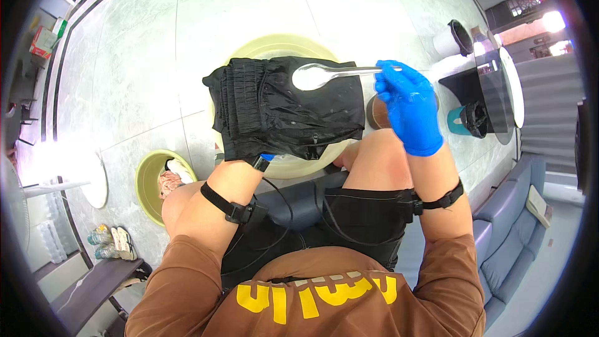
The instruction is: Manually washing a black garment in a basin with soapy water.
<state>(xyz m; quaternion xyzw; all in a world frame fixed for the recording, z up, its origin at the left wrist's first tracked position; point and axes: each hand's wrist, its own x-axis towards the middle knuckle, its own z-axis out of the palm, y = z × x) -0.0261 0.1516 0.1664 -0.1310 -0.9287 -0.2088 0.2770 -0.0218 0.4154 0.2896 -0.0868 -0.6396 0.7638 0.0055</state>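
My right hand (414, 107), in a blue glove, grips the handle end of a metal spoon (355, 71). The spoon's bowl lies over the dark cloth and looks white; I cannot tell whether that is a white substance or glare. Beneath it spreads a black garment (299, 107) with a gathered elastic waistband, folded, with small pale specks on it. Only a bit of blue glove shows of my left hand (267, 157), whose fingers are hidden under the garment. A pale yellow basin (285, 44) stands below the cloth, its inside mostly covered.
A brown round object (378, 113) sits beside the basin, partly behind my right hand. To the left stands a green-yellow bucket (145, 192) with clothes. Lined bins, one white (444, 43) and one teal (457, 121), are near a glass table (493, 79). A blue sofa (503, 248) is at right.
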